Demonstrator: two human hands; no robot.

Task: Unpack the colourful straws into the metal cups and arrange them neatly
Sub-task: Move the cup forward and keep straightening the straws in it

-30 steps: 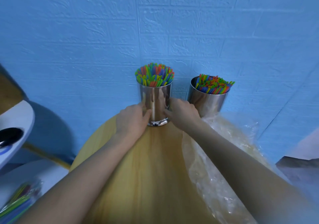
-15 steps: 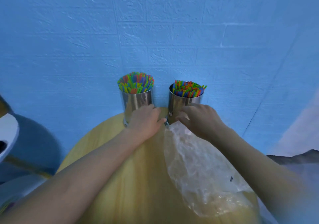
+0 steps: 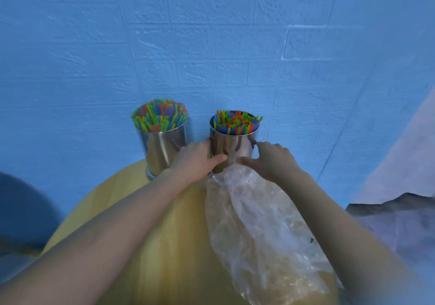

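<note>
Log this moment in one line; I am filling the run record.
left hand: grips right cup | right hand: grips right cup | left cup: upright, holds straws | plastic bag: on table

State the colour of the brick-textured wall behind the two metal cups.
Blue. The brick-textured wall shows best in the head view, the only one.

Cups (image 3: 233, 149) glossy mirror metal; table (image 3: 131, 201) smooth wood; bag (image 3: 259, 222) crinkled clear plastic; wall (image 3: 211, 46) rough matt.

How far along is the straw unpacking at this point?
Done: left cup and right cup hold straws; the plastic bag looks empty. In hand: left hand and right hand grip the right cup. Left: probably squaring it up, clearing the bag.
</note>
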